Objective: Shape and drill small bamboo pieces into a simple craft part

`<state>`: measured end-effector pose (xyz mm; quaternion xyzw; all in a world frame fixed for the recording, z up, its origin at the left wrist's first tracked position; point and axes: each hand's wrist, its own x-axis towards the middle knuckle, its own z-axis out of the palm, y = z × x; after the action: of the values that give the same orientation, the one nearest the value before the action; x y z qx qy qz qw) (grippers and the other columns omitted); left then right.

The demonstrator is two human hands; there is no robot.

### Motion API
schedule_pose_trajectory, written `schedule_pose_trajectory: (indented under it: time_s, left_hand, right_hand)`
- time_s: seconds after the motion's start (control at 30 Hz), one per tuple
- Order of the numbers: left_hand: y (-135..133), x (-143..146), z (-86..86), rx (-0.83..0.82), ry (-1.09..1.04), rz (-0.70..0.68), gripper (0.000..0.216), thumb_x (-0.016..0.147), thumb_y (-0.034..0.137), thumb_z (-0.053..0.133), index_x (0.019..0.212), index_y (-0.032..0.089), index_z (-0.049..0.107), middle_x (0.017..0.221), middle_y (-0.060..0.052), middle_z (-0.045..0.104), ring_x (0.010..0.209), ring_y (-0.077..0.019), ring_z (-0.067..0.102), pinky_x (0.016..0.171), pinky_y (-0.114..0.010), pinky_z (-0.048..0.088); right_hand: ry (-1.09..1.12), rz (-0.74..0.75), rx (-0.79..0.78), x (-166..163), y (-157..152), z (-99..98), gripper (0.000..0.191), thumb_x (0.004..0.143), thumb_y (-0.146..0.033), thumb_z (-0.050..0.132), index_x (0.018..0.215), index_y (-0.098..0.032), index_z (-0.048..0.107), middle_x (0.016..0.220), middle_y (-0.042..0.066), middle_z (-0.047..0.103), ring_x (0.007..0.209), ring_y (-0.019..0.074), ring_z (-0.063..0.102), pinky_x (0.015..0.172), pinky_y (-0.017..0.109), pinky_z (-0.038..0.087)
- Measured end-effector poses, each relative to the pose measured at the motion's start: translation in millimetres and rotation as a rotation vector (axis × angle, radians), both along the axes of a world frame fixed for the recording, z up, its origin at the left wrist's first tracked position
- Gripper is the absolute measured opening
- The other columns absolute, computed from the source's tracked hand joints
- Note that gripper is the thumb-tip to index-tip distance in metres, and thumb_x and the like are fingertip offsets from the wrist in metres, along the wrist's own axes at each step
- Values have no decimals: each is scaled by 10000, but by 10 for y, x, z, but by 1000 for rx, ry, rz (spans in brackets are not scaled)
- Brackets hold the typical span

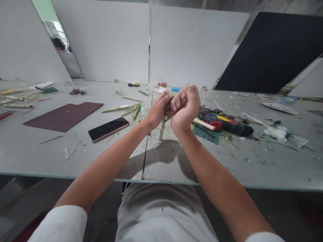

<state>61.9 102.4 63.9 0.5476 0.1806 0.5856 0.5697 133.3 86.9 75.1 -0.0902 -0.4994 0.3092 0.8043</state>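
Both hands are raised together above the grey table point(50, 151). My left hand point(158, 109) is closed around a short pale green bamboo stick point(162, 129) that hangs down from the fist. My right hand point(186, 106) is closed on a tool with a light wooden handle point(204, 124) that sticks out to the right below the fist. The tool's working end is hidden between the two hands, which touch each other.
A black phone point(108, 129) lies left of my hands, beside a dark red sheet point(63, 116). Cut bamboo sticks point(126, 109) lie behind. Red, blue and black tools point(227, 124) sit on a green mat point(208, 134) at right. White panels stand behind; a person is at far left.
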Motion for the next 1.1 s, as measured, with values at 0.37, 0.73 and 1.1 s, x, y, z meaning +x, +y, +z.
schedule_pose_trajectory:
  time_s: [0.37,0.73,1.1]
  left_hand:
    - [34,23,-30,31,5,21,223,953,260,464,747,188,415,621,42,280,472,-63,295,452,-185,229]
    - [65,23,-55,11,-10,73,222,934,265,496,740,185,425,638,31,323,513,-75,375,542,-204,352]
    - [50,-9,-44,20,-30,98,213,923,214,469,714,169,461,660,12,419,574,-89,455,579,-207,394]
  right_hand:
    - [-95,-265,-27,2,28,4,355,930,-474,328,668,-238,286,664,-1,319,627,172,430,670,357,441]
    - [-181,-217,-63,-3,221,-49,330,949,-449,337,696,-238,326,815,50,453,898,209,540,803,385,473]
    - [-237,-255,-131,3,409,-142,335,957,-507,329,768,-246,421,912,59,513,856,193,550,777,355,477]
